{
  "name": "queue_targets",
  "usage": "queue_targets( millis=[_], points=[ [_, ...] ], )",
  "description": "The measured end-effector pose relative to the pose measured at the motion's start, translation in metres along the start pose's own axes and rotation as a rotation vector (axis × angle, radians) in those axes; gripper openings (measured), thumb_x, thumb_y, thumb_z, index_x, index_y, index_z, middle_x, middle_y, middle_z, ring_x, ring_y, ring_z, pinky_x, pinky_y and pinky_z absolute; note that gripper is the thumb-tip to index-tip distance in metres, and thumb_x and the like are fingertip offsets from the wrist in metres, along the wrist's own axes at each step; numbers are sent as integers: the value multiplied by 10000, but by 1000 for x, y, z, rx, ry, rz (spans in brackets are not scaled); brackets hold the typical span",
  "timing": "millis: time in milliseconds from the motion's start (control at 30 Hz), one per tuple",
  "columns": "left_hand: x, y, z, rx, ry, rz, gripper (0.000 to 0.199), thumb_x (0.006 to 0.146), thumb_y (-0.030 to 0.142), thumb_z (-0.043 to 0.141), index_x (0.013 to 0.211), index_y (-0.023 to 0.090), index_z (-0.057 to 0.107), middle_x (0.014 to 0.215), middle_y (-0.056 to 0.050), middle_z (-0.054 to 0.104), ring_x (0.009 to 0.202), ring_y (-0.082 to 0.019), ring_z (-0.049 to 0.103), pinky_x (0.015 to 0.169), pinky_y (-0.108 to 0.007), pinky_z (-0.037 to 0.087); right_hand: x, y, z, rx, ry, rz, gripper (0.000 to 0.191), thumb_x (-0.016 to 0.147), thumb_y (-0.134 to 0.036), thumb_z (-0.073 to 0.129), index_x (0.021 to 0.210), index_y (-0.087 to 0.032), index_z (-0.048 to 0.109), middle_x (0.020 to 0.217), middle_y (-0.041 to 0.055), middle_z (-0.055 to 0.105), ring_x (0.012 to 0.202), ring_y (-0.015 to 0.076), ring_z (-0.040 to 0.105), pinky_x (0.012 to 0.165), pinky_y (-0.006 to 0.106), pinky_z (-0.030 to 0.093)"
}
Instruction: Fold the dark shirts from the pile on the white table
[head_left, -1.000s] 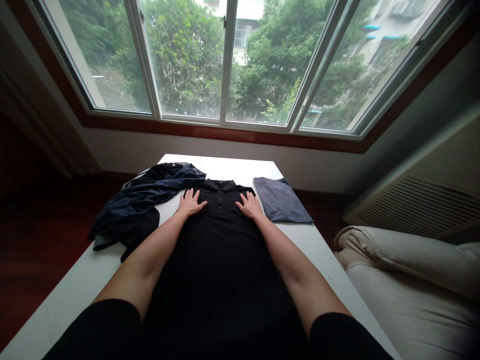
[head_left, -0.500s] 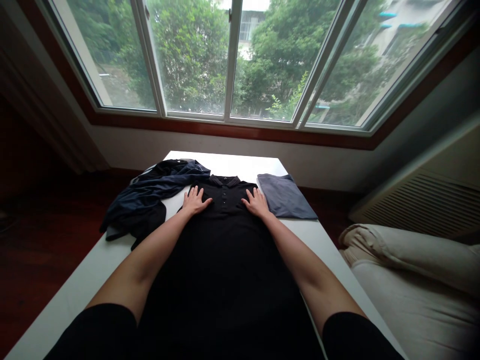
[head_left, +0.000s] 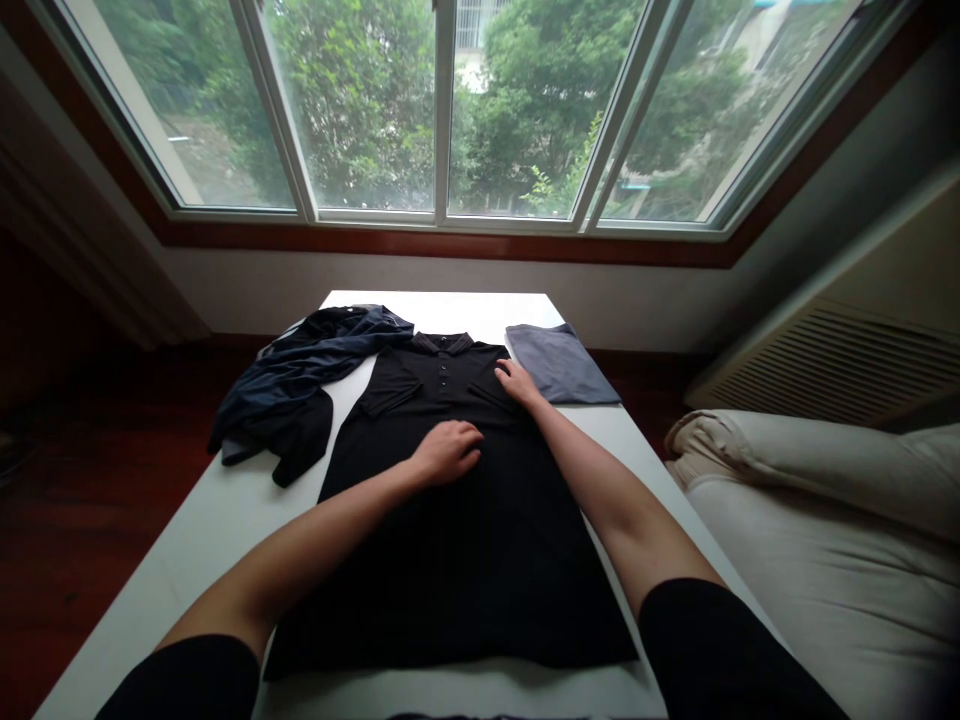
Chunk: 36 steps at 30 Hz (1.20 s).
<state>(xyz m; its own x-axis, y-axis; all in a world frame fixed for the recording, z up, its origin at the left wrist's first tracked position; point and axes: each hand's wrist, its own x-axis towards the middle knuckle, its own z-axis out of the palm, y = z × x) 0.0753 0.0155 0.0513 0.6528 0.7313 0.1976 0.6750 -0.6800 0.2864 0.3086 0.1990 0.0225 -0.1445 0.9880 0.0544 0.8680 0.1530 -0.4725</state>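
A black polo shirt (head_left: 450, 560) lies spread flat on the white table (head_left: 187, 560), its collar toward the window and its buttons facing up. Its sleeves are folded in over the front. My left hand (head_left: 448, 452) is over the middle of the shirt, palm down, with fingers loosely bent and nothing visible in them. At the shirt's right shoulder, my right hand (head_left: 516, 382) rests by the folded sleeve, fingers apart. Just beyond that hand lies a folded grey garment (head_left: 566, 365).
A heap of dark blue and black clothes (head_left: 300, 375) lies at the table's left edge. Along the right side stands a beige cushioned seat (head_left: 825, 530), with a slatted panel (head_left: 840, 350) behind it. The window (head_left: 442, 120) spans the far wall.
My left hand has moved from the shirt's left shoulder inward and nearer to me. My right hand has shifted slightly at the right shoulder. The view has tilted down, showing the shirt's hem.
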Motion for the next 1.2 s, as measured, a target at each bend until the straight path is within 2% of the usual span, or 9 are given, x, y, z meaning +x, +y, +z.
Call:
queue_targets(
  millis=[67, 167, 333, 500, 633, 733, 900, 1000, 1200],
  points=[
    [-15, 55, 13, -34, -136, 281, 342, 1000, 411, 557, 1286, 249, 653, 1308, -64, 657, 1153, -223, 614, 1011, -370, 474, 1, 8, -11, 21, -18, 0, 471, 1043, -316, 416, 1461, -181, 585, 1491, 98, 593, 1386, 229, 529, 1170, 352, 393],
    [-44, 122, 25, 8, -201, 529, 480, 974, 536, 579, 1328, 214, 614, 1265, -110, 635, 1081, -261, 604, 883, -400, 488, 1, 20, -24, 19, -53, 33, 374, 1027, -314, 494, 1306, -172, 698, 1334, 107, 699, 1245, 250, 632, 1080, 346, 474],
    [-75, 175, 39, -33, -245, 705, 485, 1007, 514, 522, 1379, 205, 557, 1164, -104, 647, 952, -244, 629, 737, -385, 483, 5, 22, -34, 26, -89, 114, 504, 983, -394, 613, 1423, -150, 593, 1225, 129, 728, 968, 225, 716, 836, 312, 587],
    [-56, 194, 49, -128, -338, 604, 488, 1035, 460, 469, 1477, 255, 450, 947, -28, 718, 752, -221, 685, 572, -353, 453, 16, 15, -38, 14, -168, 174, 768, 953, -400, 686, 1602, -152, 358, 1228, 160, 712, 827, 219, 724, 700, 291, 598],
    [-33, 206, 58, -72, -272, 616, 309, 1038, 335, 498, 1327, 254, 571, 914, -27, 735, 758, -211, 714, 583, -349, 446, 25, 10, -36, -4, -216, 144, 821, 916, -260, 718, 1627, -153, 323, 1160, 152, 734, 811, 219, 722, 712, 294, 599],
    [-21, 208, 68, -51, -326, 562, 221, 1028, 367, 536, 1195, 261, 637, 883, -28, 742, 735, -205, 723, 520, -323, 402, 29, 3, -29, -27, -224, 103, 862, 897, -218, 703, 1649, -170, 282, 1239, 165, 707, 798, 198, 719, 723, 288, 599],
    [-13, 210, 76, -32, -407, 574, 113, 983, 278, 577, 1042, 258, 671, 853, -30, 732, 732, -206, 709, 488, -311, 376, 31, -5, -25, -74, -210, 31, 599, 883, -175, 670, 1476, -205, 592, 1289, 108, 711, 941, 212, 725, 861, 281, 580],
    [-18, 206, 59, -8, -287, 633, 125, 981, 246, 561, 1043, 253, 670, 948, -48, 714, 823, -200, 681, 584, -317, 429, 33, -7, -31, -113, -179, 14, 425, 894, -172, 650, 1311, -201, 731, 1247, 85, 743, 1087, 249, 703, 975, 301, 539],
    [-51, 165, -10, 31, -145, 640, 158, 943, 294, 613, 1080, 230, 660, 1300, -98, 617, 1167, -256, 577, 894, -386, 449, 40, -17, -43, -150, -125, 12, 336, 907, -259, 661, 1218, -250, 787, 1260, 46, 750, 1195, 263, 662, 1036, 307, 504]
  ],
)
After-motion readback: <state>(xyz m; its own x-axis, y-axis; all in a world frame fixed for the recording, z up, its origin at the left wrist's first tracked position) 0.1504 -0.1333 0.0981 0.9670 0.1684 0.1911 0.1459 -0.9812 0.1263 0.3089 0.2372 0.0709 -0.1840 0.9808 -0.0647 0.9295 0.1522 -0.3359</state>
